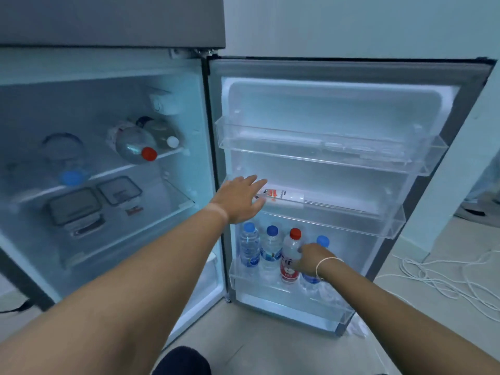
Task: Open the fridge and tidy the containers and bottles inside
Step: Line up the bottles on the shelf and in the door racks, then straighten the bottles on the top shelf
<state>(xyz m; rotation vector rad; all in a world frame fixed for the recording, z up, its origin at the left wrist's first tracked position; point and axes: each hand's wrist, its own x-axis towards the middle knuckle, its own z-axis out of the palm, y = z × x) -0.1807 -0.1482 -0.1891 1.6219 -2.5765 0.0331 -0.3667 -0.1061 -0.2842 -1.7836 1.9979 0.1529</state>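
The fridge door (351, 109) stands wide open. My left hand (240, 198) reaches with spread fingers to a white labelled bottle (286, 197) lying on its side in the middle door bin (389, 226); whether it touches is unclear. My right hand (311, 259) is in the bottom door bin (270, 289), fingers wrapped round the blue-capped bottle (322, 240) at the right end of the row. Beside it stand a red-capped bottle (290, 255) and two more blue-capped bottles (249, 244). Inside, bottles (135, 146) lie on the top shelf and lidded containers (74, 207) sit below.
The top door bin (338, 155) holds nothing I can make out. A white cable (443, 277) lies coiled on the floor to the right of the door. A wall edge (460, 171) stands close behind the open door. My dark-clad knee (184, 361) shows at the bottom.
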